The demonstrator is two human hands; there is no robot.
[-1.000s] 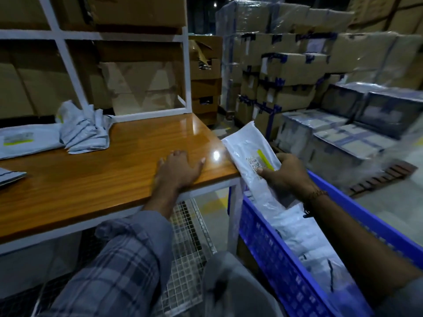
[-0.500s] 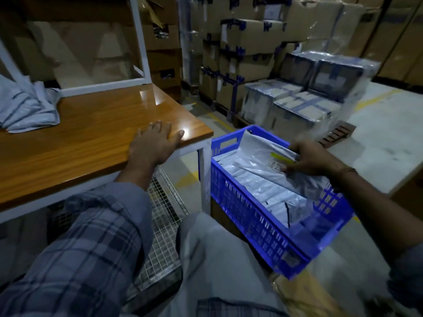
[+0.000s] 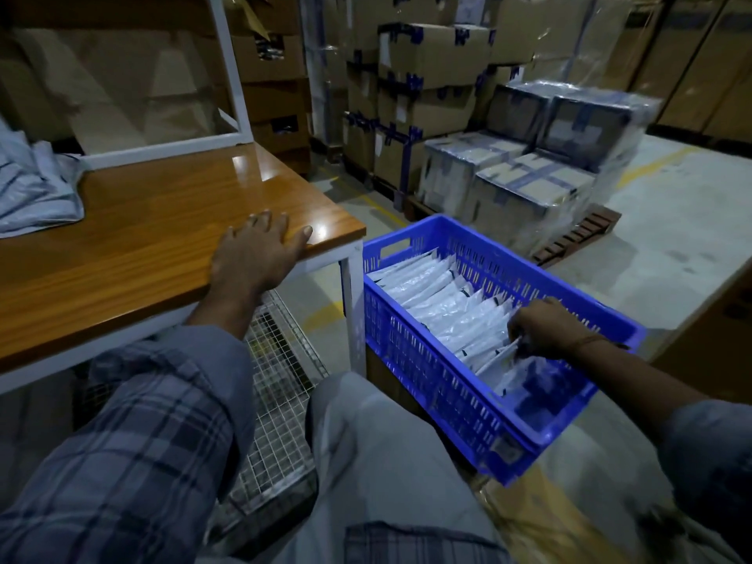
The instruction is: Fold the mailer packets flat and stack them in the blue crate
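The blue crate [image 3: 411, 352] stands on the floor to the right of the wooden table [image 3: 154, 221]. Several folded white mailer packets [image 3: 431, 295] stand on edge in a row inside it. My right hand [image 3: 545, 329] is down in the crate at the near end of the row, its fingers curled round the top edge of the last packet [image 3: 498, 362]. Flat on the table's near right corner lies my left hand [image 3: 254, 254], fingers spread and holding nothing. A heap of unfolded grey mailers [image 3: 32, 189] lies at the table's far left.
A white metal shelf frame [image 3: 228, 71] rises from the table's back. Wire mesh [image 3: 272, 400] hangs under the table. Stacked cardboard boxes [image 3: 431, 54] and wrapped cartons [image 3: 525, 189] on a pallet stand behind the crate. Bare concrete floor lies to the right.
My right hand has lowered the packet from above the crate into it, setting it upright at the near end of the row. The view swung right and down. My left hand stayed on the table.
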